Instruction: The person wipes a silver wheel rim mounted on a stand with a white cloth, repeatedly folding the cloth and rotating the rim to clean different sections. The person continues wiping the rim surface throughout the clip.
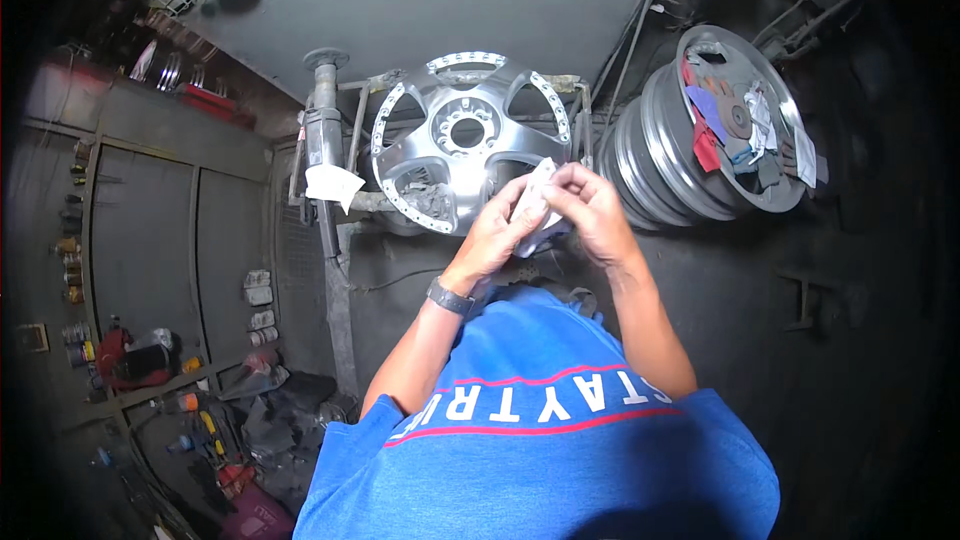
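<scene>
Both of my hands meet in front of my chest over a small folded white sheet (535, 186), which looks like paper or abrasive paper. My left hand (492, 232) is closed on its lower left side, the thumb lying along it. The fingers of my right hand (597, 214) pinch it from the right. Just beyond my hands stands a silver five-spoke wheel (468, 178), with a row of holes along its outer edge segments. Its lower right part is hidden behind my hands. A dark bluish item (545, 240) shows under the sheet, too covered to name.
A metal frame (355, 130) surrounds the wheel. Left of it, a long grey tool (322, 140) stands upright with a white paper piece (334, 186). At right, stacked rims (655, 145) carry coloured cloths (706, 130) and a round disc (736, 121). Cables (632, 40) hang behind.
</scene>
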{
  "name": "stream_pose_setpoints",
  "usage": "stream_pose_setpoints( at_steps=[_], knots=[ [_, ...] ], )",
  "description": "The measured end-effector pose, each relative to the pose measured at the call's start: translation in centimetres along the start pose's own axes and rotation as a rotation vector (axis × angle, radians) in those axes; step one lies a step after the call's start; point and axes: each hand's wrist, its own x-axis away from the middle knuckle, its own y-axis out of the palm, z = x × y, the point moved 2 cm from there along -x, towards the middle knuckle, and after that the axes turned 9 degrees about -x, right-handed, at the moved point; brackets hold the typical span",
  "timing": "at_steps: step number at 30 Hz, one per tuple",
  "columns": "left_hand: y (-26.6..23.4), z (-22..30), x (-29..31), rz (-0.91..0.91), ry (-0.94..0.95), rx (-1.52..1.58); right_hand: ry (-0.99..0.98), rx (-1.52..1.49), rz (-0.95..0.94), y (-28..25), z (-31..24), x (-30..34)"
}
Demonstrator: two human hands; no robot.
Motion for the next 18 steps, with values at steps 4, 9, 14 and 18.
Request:
stream_pose_setpoints(
  at_steps=[4, 9, 14, 18],
  knots=[
    [-1.4, -1.0, 0.0, 0.166, -0.010, 0.011, -0.046, -0.287, 0.010, -1.4, -1.8, -0.6],
    [-3.1, 0.7, 0.1, 0.310, 0.035, 0.120, -0.155, -0.284, 0.047, -4.2, -4.0, -0.2],
    [-2.3, 3.6, -0.9, 0.359, 0.042, 0.105, -0.159, -0.315, 0.103, -4.5, -4.2, -0.3],
    [-3.3, 3.7, -1.6, 0.523, 0.302, -0.432, -0.364, -0.012, 0.164, -3.2, -5.9, 0.1]
  ],
)
